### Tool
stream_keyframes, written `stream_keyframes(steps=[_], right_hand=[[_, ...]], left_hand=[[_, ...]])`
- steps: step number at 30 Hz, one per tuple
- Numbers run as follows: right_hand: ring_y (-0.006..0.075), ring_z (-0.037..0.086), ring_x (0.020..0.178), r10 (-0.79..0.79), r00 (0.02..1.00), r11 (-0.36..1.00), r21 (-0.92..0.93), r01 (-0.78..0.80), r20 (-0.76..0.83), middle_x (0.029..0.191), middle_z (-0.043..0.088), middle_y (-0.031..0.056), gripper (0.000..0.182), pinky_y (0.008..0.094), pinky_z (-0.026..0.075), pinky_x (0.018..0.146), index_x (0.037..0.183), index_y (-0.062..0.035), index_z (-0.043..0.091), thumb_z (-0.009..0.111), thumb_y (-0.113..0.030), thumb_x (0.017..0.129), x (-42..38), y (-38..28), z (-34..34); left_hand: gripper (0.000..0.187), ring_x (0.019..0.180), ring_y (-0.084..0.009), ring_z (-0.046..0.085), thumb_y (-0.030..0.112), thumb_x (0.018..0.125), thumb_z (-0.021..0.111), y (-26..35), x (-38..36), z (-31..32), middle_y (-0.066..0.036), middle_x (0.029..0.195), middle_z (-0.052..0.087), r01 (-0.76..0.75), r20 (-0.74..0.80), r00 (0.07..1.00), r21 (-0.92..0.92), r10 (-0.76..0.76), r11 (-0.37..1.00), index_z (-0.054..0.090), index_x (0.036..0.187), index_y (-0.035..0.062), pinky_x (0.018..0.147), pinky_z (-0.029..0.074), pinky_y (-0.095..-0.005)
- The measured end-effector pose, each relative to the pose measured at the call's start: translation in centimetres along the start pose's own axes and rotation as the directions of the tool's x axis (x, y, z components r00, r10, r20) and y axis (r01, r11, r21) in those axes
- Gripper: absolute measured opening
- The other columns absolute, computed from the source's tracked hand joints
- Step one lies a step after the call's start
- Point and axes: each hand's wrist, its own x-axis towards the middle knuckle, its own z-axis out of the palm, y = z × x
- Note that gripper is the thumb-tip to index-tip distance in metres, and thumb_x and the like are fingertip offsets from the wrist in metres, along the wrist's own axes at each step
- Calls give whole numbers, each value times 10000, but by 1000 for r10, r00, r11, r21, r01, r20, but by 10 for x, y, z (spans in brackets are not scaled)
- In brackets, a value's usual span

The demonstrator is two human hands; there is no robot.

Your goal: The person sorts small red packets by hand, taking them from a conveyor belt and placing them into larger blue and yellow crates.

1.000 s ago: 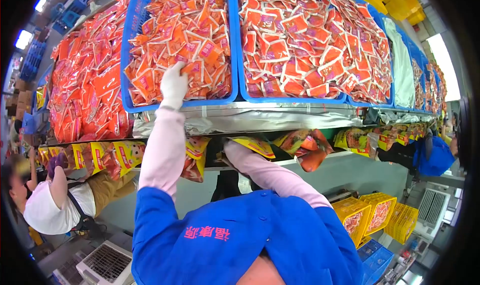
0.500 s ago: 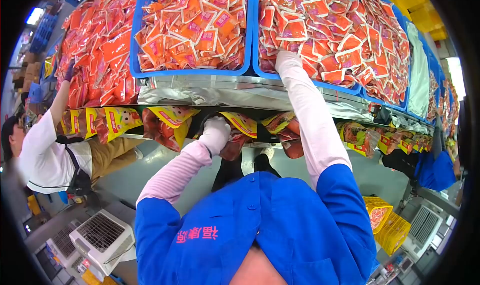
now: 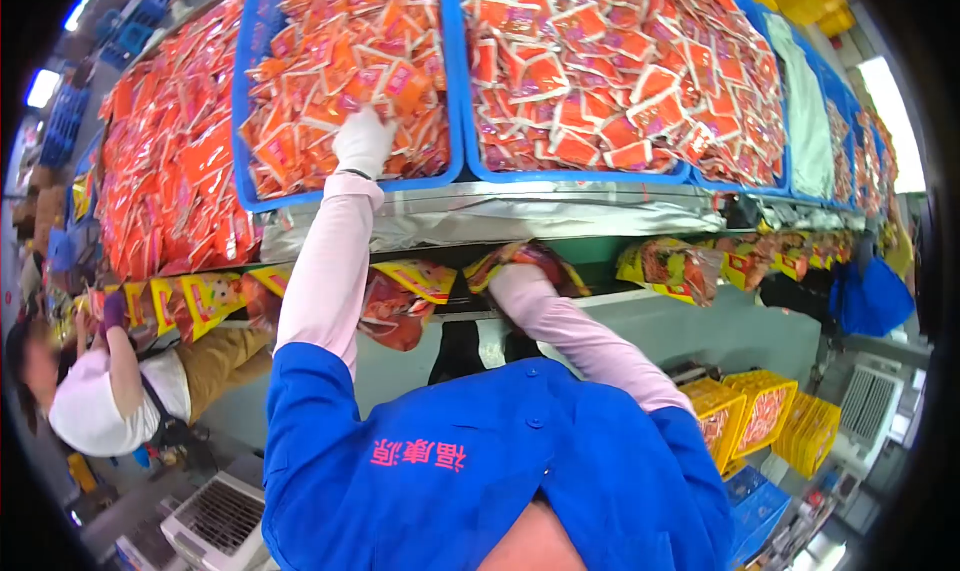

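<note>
My left hand (image 3: 364, 143), in a white glove, reaches into the near side of a blue crate (image 3: 243, 136) full of small orange-red sachets (image 3: 300, 81). Its fingers curl down among the sachets; whatever they grip is hidden. Below the crates, my right hand (image 3: 515, 277) is at the mouth of a yellow-and-red bag (image 3: 545, 261), its fingers hidden by the bag. Just left of it, another yellow-topped bag (image 3: 410, 281) with reddish contents hangs in the row.
A second blue crate (image 3: 465, 91) of sachets stands to the right, and a heap of red packets (image 3: 180, 161) lies at the left. More bags (image 3: 680, 269) hang along the line. A co-worker (image 3: 110, 391) stands at the left. Yellow crates (image 3: 765, 411) are behind me, right.
My right hand has left the right-hand crate and come down to a bag. My left hand has gone from the bags up into the left-hand crate. The view has shifted.
</note>
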Motion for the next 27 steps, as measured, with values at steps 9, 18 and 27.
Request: stream_keyframes(steps=[9, 18, 27], right_hand=[[321, 720, 922, 147, 988, 952, 277, -129, -47, 1047, 734, 170, 263, 404, 562, 817, 1047, -109, 731, 561, -279, 940, 101, 3, 86], [326, 713, 918, -19, 1000, 969, 246, 20, -5, 983, 730, 170, 267, 422, 566, 807, 1067, -47, 715, 554, -186, 907, -42, 19, -18], [319, 719, 726, 328, 660, 888, -19, -460, -676, 770, 716, 123, 191, 442, 571, 639, 856, -60, 708, 561, -178, 888, 45, 124, -118]], left_hand=[[228, 844, -165, 694, -67, 828, 589, -4, -184, -88, -69, 879, 711, -385, -155, 880, -785, 449, 484, 708, 982, 50, 742, 554, -303], [227, 916, -261, 692, 116, 751, 665, 45, -264, -6, -105, 1021, 693, -738, 223, 638, -95, 737, 668, 670, 971, 61, 686, 563, -369], [259, 936, -274, 735, 256, 865, 657, 41, -236, 95, -54, 1094, 748, -812, 775, 471, 193, 422, 551, 770, 1086, 183, 766, 572, -409]])
